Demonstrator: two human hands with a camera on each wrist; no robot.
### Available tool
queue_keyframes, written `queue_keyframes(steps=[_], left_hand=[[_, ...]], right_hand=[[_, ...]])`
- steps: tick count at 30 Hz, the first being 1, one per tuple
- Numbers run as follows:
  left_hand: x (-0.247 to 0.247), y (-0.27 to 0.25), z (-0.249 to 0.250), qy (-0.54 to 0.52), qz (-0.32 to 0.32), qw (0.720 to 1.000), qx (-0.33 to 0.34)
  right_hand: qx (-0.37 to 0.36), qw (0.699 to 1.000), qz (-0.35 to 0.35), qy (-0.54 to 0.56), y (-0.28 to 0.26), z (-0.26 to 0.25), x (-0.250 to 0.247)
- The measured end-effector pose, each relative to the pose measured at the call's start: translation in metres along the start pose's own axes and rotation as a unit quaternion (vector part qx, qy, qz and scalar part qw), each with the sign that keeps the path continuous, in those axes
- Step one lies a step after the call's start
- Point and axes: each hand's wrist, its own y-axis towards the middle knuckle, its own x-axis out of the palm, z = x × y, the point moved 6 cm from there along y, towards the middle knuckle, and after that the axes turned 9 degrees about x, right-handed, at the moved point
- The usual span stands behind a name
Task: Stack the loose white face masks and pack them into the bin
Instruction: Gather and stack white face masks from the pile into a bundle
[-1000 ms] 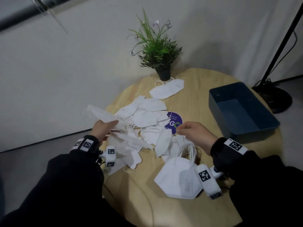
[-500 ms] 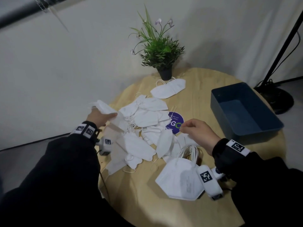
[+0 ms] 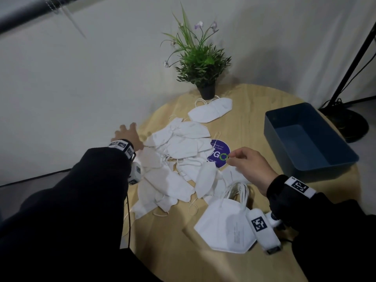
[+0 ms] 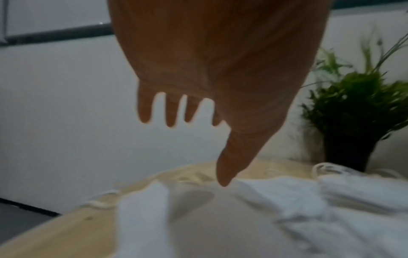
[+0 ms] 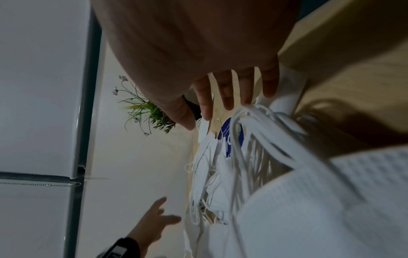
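Left hand [image 3: 127, 137] hovers spread and empty beside the loose masks [image 3: 179, 157]; right hand [image 3: 251, 166], relaxed, holds nothing. Masks look light and floppy, probably best pinched flat at the folded edge.

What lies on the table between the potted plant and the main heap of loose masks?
In the head view, a separate white mask lies just before the potted plant, then bare wood before the mask heap.
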Motion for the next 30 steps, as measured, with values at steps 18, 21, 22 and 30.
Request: queue_keyframes(steps=[18, 21, 22, 30], left_hand=[[-0.059, -0.019, 0.053, -0.220, 0.160, 0.961, 0.051], [-0.069, -0.036, 0.056, -0.304, 0.190, 0.931, 0.072], [-0.069, -0.041, 0.058, -0.310, 0.199, 0.926, 0.079], [-0.052, -0.063, 0.070, -0.134, 0.138, 0.972, 0.134]], right_hand=[[-0.013, 0.999, 0.015, 0.036, 0.005, -0.004, -0.002], [-0.012, 0.999, 0.018, 0.036, 0.004, -0.004, -0.002], [-0.013, 0.999, 0.016, 0.038, 0.004, -0.005, -0.002], [-0.015, 0.999, 0.004, 0.045, 0.001, -0.006, -0.001]])
